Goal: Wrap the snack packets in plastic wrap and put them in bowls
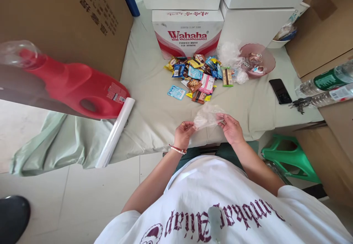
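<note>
Between my hands, a thin clear plastic bag (206, 117) is held up just over the table's front edge. My left hand (184, 133) pinches its left side, with a beaded bracelet round the wrist. On the other side, my right hand (232, 128) grips the bag between thumb and fingers. Just beyond the bag lies a pile of small wrapped snacks (195, 73) in blue, yellow, brown and pink. To the right of the pile, crumpled clear plastic bags (230, 54) lean against a pink translucent bowl (268, 61) with a few wrapped pieces in it.
A Wahaha carton (189, 34) stands behind the snacks. At left are a large red jug (82, 84) and a plastic film roll (116, 135) overhanging the table edge. A phone (280, 91), pliers (301, 105) and water bottles (328, 78) lie right, above a green stool (289, 157).
</note>
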`<action>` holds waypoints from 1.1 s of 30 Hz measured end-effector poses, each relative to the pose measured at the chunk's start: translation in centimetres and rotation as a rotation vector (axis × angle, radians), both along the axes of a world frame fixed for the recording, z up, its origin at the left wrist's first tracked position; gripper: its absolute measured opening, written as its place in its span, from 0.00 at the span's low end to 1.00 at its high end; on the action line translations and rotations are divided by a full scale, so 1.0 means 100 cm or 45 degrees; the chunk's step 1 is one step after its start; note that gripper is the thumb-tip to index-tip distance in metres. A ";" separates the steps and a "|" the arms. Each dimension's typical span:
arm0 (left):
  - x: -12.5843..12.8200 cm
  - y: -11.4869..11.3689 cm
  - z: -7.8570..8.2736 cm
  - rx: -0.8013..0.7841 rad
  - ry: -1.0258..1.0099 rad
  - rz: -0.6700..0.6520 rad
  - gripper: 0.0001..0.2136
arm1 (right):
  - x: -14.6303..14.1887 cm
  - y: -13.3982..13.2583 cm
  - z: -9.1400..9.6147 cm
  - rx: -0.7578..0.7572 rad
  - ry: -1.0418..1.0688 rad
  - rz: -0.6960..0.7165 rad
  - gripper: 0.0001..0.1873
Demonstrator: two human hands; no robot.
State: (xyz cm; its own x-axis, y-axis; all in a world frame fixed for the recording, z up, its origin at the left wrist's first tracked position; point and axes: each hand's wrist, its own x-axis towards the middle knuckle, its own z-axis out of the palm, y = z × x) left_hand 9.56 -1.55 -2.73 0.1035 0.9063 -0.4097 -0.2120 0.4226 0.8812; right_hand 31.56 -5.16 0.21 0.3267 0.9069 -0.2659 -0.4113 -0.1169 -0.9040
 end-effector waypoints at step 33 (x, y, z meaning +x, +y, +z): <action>0.030 -0.011 0.020 0.879 0.977 -0.400 0.10 | 0.000 -0.023 0.017 -0.307 -0.161 0.159 0.26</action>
State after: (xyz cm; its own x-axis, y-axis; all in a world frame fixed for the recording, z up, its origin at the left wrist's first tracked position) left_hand 12.60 -2.66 -0.76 0.3050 0.9441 0.1251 0.5301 -0.2774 0.8012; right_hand 31.54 -7.44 1.95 0.2609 0.8577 -0.4430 -0.2664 -0.3771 -0.8870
